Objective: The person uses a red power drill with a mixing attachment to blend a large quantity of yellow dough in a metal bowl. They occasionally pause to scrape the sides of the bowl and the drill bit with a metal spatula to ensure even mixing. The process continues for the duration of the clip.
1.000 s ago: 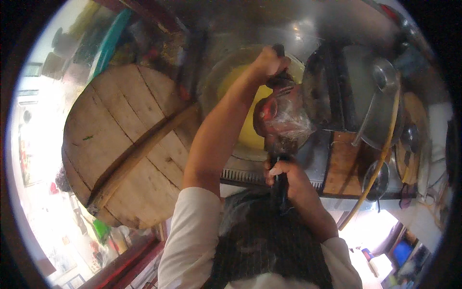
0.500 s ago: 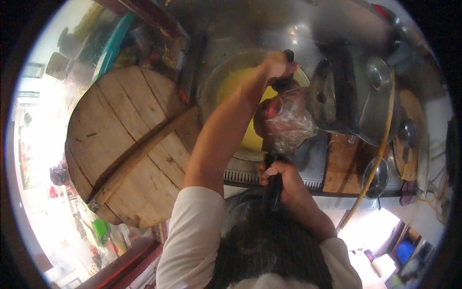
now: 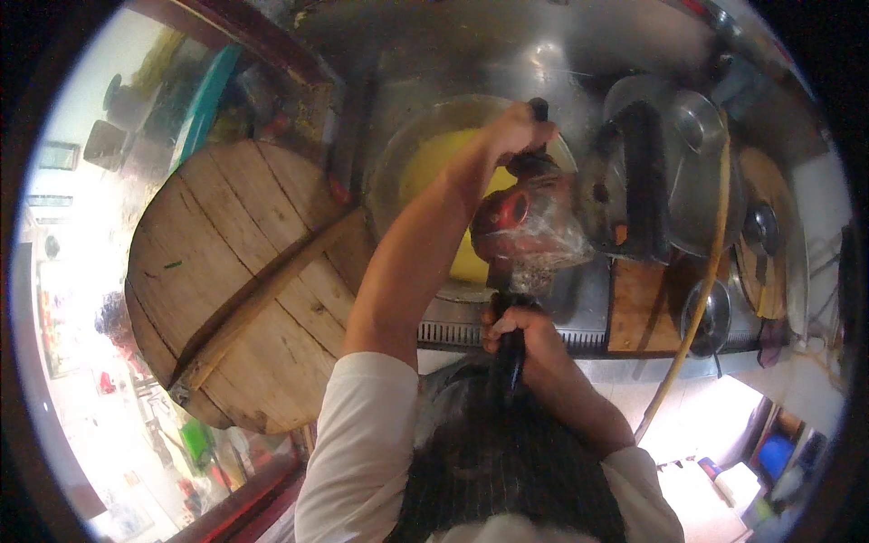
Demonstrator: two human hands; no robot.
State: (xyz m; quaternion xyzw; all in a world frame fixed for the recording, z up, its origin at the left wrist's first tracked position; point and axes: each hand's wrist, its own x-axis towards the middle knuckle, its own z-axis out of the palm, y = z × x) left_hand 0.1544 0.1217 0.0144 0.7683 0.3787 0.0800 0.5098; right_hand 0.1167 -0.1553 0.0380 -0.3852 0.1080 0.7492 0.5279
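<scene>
A red, two-handled electric mixer (image 3: 534,222), partly wrapped in clear plastic, is held over a large metal pot (image 3: 385,172). Yellow contents (image 3: 434,167) show inside that pot. My left hand (image 3: 520,131) reaches across to the far side and is closed around the mixer's far black handle. Closer to my body, my right hand (image 3: 518,328) is wrapped round the near black handle. The mixer's body and my left forearm cover part of the pot, and whatever extends below the tool is hidden.
A round wooden lid (image 3: 244,281) with a crossbar lies left of the pot. Metal pans (image 3: 711,181), a wooden board (image 3: 641,308) and a small black-handled pan (image 3: 706,317) are on the right. A long yellowish stick or hose (image 3: 692,335) slants past them. A slotted metal edge (image 3: 453,333) runs in front.
The mixer, held by both hands, has shifted slightly left and turned a little, with more of its red part showing. My view has also moved slightly. Both grips are kept.
</scene>
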